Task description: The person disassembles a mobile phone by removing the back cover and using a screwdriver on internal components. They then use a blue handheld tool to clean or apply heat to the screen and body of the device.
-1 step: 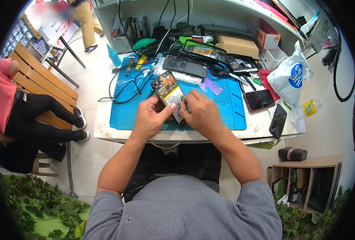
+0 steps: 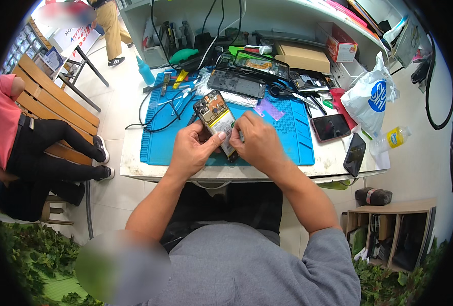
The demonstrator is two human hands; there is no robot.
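Observation:
My left hand is wrapped round an opened phone, its thumb on the battery; the upper part shows exposed boards. My right hand is closed at the phone's right side, fingertips on it beside something small and green, too small to make out. The phone is tilted over a blue silicone mat. Behind it lie a dark phone frame on bubble wrap, a purple sheet, a yellow tool and tangled cables.
Scissors, two dark phones, a white bag and a bottle crowd the right. A blue squeeze bottle stands back left. A person sits on the left; another stands behind.

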